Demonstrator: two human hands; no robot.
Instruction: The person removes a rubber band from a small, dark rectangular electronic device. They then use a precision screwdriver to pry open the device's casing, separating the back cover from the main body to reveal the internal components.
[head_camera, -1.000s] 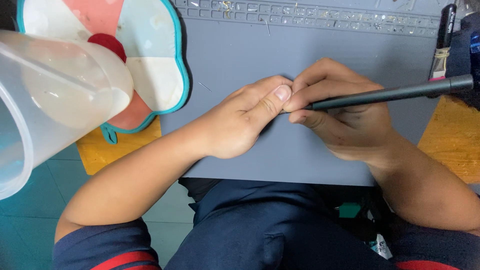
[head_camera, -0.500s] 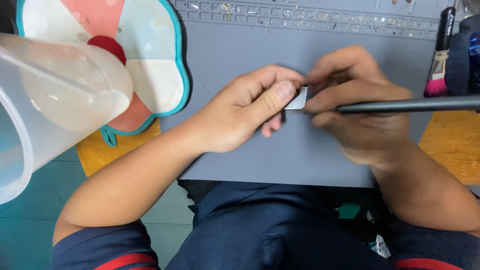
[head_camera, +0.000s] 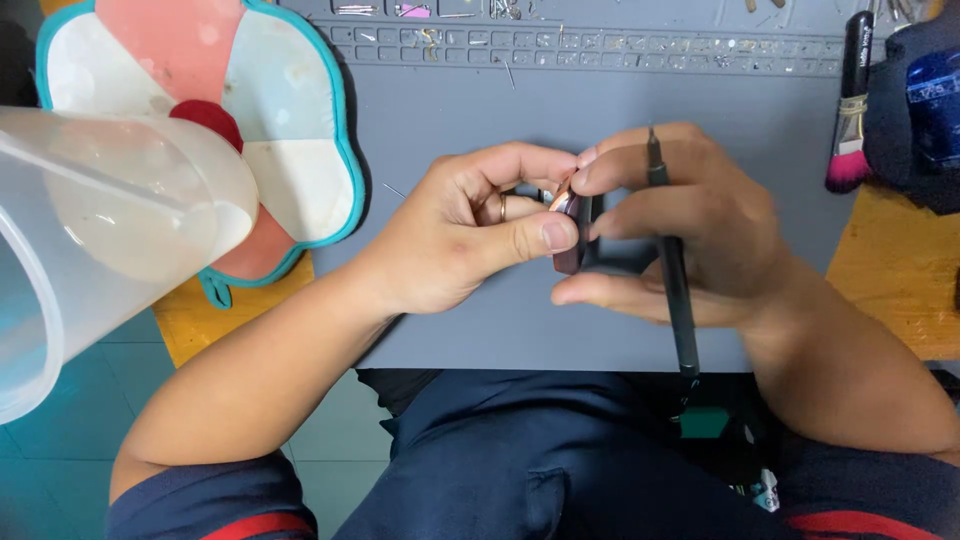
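Note:
My left hand (head_camera: 460, 235) and my right hand (head_camera: 690, 235) meet over a grey work mat (head_camera: 480, 120). Together they pinch a small dark, flat part (head_camera: 568, 225) with a coppery edge; most of it is hidden by the fingers. My left thumb presses on its near side. A ring sits on one left finger. My right hand also holds a thin black tool (head_camera: 672, 270), which runs across the fingers with its tip pointing away from me.
A clear plastic jug (head_camera: 110, 230) looms at the near left. Behind it lies a flower-shaped pad in pink, white and teal (head_camera: 270, 110). A brush with pink bristles (head_camera: 850, 110) rests at the far right beside dark blue things (head_camera: 930, 100). Small parts fill the mat's far tray row.
My right hand has swung the black tool from lying sideways to pointing away from me. Both hands have shifted slightly and now grip the small part between them.

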